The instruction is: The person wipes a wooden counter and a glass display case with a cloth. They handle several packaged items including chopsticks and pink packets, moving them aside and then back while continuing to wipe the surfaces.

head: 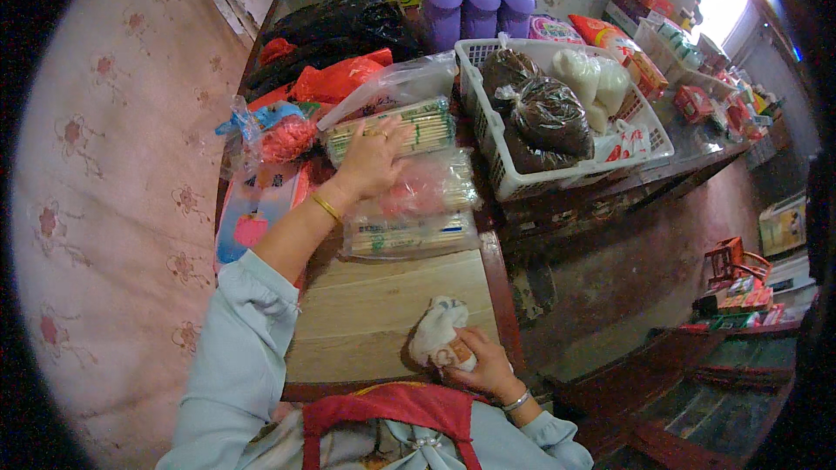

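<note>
My left hand (375,160) reaches forward and rests, fingers spread, on a clear plastic pack of thin wooden sticks (424,127). Nearer to me lie more clear packs, one over something reddish (431,186) and one of pale sticks (411,235). In my right hand (483,362) is a crumpled white cloth (441,329) with a brown patch, held on the wood-patterned tabletop (385,294) near its front right corner. Left of the packs are a red and blue plastic bundle (281,134) and a flat printed package (258,209) with a pink picture.
Beyond the packs lie red (343,75) and black plastic bags (353,23). At the right a white plastic basket (499,166) holds tied bags of dark and white contents. Purple bottles (480,3) stand behind it. A patterned curtain (124,176) hangs at the left.
</note>
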`<state>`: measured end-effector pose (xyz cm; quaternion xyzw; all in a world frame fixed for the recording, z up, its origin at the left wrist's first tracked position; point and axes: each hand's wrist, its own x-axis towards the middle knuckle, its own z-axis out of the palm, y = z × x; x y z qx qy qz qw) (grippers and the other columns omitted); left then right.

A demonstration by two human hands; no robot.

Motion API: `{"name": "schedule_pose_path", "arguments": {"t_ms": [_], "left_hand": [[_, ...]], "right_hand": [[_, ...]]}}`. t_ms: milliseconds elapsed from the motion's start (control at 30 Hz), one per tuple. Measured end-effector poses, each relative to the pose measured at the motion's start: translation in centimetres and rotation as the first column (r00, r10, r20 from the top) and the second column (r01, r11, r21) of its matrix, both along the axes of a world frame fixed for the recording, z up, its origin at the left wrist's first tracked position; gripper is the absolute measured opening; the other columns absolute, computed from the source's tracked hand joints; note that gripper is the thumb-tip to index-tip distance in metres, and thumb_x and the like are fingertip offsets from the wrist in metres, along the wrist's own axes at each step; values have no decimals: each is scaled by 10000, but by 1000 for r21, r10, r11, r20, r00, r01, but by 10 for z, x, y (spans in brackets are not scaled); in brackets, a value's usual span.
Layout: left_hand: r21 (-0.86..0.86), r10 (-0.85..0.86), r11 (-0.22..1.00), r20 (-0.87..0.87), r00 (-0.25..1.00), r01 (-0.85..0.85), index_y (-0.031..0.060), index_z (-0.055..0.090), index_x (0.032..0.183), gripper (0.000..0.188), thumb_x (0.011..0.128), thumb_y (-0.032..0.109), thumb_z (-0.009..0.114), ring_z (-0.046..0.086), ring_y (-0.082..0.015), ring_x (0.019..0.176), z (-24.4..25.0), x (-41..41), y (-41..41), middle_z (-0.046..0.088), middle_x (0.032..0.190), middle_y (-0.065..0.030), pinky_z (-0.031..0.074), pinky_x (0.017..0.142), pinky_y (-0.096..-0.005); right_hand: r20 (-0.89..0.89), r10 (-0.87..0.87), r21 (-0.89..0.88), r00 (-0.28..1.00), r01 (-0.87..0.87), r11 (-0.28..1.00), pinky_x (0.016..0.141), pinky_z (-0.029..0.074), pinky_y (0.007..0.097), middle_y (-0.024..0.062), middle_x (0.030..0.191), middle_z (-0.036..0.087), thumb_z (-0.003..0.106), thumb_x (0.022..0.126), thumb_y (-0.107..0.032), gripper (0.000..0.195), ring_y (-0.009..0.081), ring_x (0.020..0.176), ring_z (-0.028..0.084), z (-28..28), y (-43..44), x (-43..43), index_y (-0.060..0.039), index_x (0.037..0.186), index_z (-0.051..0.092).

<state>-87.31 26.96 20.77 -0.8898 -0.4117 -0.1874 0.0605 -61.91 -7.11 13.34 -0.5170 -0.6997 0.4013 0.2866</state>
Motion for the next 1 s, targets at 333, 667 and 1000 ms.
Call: {"name": "schedule_pose_path", "arguments": {"t_ms": [333,667,1000], "left_hand": [[-136,-67,989,-110,992,52,143,384,1479,809,803,425,727,320,-358,1415,-47,13,-83,383,1510,-177,206,1149,-576],[-294,-129,953,-192,973,68,89,371,1457,861,760,389,777,499,-364,1242,-28,17,-41,480,1403,-185,413,998,-475],[-507,-202,861,-259,944,45,73,459,1249,593,753,214,749,648,-433,871,6,40,6,678,919,-219,510,733,-541]], "right_hand": [[-33,18,-7,999,-19,1000,935,515,438,193,1252,567,845,699,-303,771,389,1114,597,5,3,1,-100,1368,521],[31,11,37,999,-12,999,946,505,439,196,1262,566,845,694,-297,758,400,1119,589,-2,0,2,-89,1351,529],[-24,4,41,1000,-3,999,947,494,404,192,1232,582,850,696,-259,720,373,1115,599,-1,1,2,-55,1317,551]]}}
